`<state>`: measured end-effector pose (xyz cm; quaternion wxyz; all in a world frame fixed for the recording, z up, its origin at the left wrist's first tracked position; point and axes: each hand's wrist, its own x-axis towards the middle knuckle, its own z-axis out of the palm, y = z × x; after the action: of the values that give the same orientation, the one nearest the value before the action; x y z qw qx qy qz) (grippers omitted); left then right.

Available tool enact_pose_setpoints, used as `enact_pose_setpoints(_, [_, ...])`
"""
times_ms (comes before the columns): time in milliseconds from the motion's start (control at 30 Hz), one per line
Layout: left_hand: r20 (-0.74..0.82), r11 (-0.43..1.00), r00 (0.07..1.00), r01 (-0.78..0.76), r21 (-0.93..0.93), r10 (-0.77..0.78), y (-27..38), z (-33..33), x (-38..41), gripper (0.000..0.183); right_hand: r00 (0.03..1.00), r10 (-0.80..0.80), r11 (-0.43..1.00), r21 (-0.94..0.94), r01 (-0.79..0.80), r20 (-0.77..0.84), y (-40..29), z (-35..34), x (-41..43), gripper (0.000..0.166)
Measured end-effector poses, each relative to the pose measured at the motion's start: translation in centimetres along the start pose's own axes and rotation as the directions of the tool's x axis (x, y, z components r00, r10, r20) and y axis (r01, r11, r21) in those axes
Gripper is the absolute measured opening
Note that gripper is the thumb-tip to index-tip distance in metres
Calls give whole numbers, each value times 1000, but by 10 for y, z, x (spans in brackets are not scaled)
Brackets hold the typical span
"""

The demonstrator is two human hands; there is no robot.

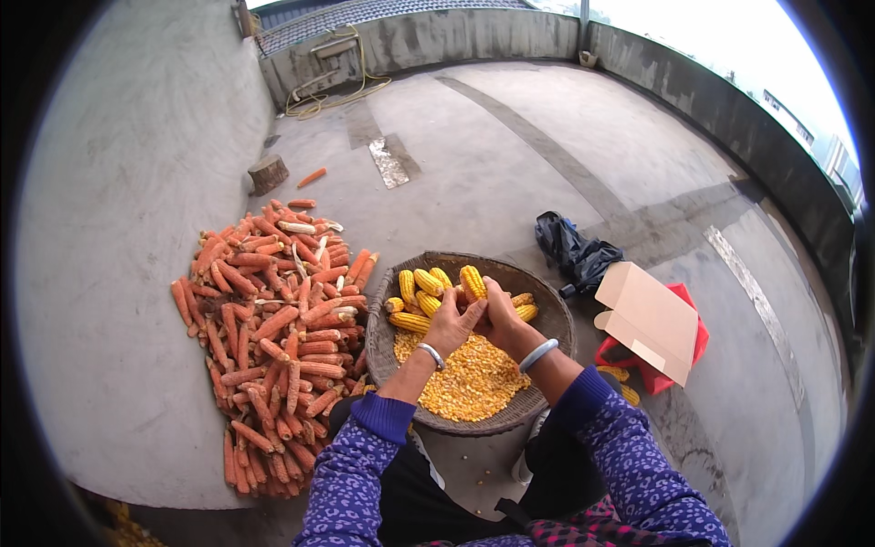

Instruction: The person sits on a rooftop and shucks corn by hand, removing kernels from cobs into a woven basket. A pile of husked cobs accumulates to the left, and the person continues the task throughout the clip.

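Observation:
Both my hands meet over a round wicker basket point(472, 429). My left hand point(452, 320) and my right hand point(504, 311) are closed around an ear of corn point(473, 282) whose yellow tip points away from me. Its lower part is hidden by my fingers, and some reddish cob shows beside them. Several more yellow ears point(414, 323) lie at the far side inside the basket, left and right of my hands. Loose corn kernels point(472, 386) cover the near part of the basket, under my wrists.
A large heap of stripped reddish cobs point(273, 342) rises left of the basket. To the right are a black plastic bag point(577, 253) and a cardboard piece point(649, 321) over a red bag point(701, 335). Farther off stand a wood stump point(268, 175) and a coiled yellow hose point(318, 106).

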<state>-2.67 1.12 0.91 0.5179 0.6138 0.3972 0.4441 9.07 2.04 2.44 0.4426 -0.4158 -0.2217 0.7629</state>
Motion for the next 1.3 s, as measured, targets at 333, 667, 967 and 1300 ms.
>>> enact_pose_setpoints(333, [-221, 947, 971, -18, 320, 93, 9, 9, -5, 49, 881, -473, 811, -381, 443, 17, 9, 11, 2, 33])
enact_pose_setpoints(667, [-292, 825, 945, 45, 563, 147, 9, 9, -15, 43, 960, -262, 936, -270, 226, -103, 12, 25, -15, 34])
enact_pose_setpoints(967, [-327, 862, 923, -11, 506, 204, 5, 12, -15, 39, 994, -66, 984, -170, 50, -91, 3, 24, -18, 36])
enact_pose_setpoints(1300, [-285, 987, 946, 159, -3, -153, -9, -4, 16, 71, 893, -439, 813, -378, 442, 100, 8, 30, -18, 42])
